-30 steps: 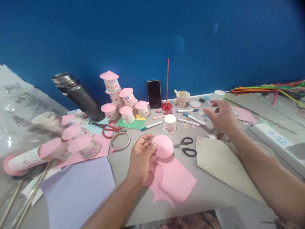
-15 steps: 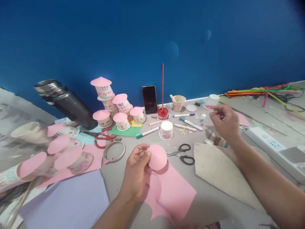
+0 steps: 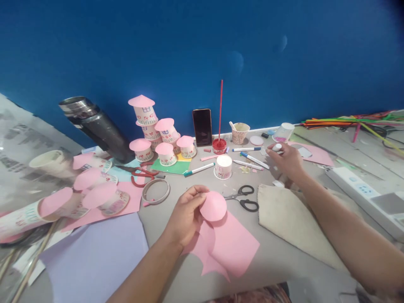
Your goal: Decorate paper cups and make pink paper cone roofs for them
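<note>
My left hand is closed, pinching the left edge of a pink paper cone, a shallow round one. Below the cone lie pink paper offcuts with curved cut edges. Farther right, my right hand grips a small bottle; its white top shows above the fingers and the rest is hidden. Between the hands stands a decorated paper cup, its pale round end up. Black-handled scissors rest just right of the cone.
Several pink-roofed paper cups are stacked at back left, beside a dark flask. Markers, a red pot with a stick and a propped phone line the back. A beige cloth and power strip lie right.
My right hand has come down and left and taken hold of the small bottle that stood on the table. My left hand still holds the cone, now tilted so its peak shows.
</note>
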`<state>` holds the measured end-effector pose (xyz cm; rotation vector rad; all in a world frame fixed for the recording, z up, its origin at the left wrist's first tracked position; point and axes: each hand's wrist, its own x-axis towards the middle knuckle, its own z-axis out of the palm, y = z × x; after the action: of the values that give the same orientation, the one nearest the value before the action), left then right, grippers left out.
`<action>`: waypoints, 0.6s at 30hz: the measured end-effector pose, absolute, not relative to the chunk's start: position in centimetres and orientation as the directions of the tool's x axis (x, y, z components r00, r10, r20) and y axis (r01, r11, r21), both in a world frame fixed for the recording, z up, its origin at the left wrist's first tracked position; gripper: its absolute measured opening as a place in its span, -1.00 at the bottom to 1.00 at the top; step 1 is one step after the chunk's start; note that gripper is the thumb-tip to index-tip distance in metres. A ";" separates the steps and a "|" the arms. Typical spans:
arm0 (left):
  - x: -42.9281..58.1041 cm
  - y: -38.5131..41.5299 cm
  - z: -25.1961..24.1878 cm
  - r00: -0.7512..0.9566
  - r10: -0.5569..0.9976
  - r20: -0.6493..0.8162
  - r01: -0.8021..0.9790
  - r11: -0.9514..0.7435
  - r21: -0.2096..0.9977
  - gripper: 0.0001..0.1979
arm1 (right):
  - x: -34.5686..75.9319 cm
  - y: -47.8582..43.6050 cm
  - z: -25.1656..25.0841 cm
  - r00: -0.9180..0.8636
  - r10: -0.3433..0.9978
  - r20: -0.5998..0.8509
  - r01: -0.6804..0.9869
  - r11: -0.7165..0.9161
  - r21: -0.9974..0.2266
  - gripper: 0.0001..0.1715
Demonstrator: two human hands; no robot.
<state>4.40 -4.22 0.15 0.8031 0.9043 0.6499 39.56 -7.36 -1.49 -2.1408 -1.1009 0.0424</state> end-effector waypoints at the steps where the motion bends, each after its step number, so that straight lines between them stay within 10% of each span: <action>1: 4.3 -4.3 0.3 0.474 0.799 -0.370 -0.035 0.437 0.899 -0.83 | 39.2 -7.6 -1.0 0.630 0.723 0.284 0.703 -0.376 -0.604 -0.63; 6: 4.1 -3.8 1.9 0.428 0.898 0.099 0.451 -0.308 0.838 -0.69 | 37.2 -8.5 0.9 0.481 0.846 0.229 0.772 -0.285 -0.568 -0.67; 12: 7.5 -1.1 2.1 0.482 0.874 -0.055 0.513 -0.231 0.827 -0.28 | 35.2 -8.8 3.7 0.301 0.941 0.155 0.855 -0.194 -0.480 -0.61; 18: 11.9 1.7 -1.0 0.469 0.874 0.129 0.425 -0.351 0.834 -0.27 | 34.4 -7.9 6.9 0.174 0.973 0.150 0.850 -0.071 -0.522 -0.68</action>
<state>11.92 1.69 -0.99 1.9589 1.0800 0.7515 34.37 -7.91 6.92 -1.9590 -1.7137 0.3269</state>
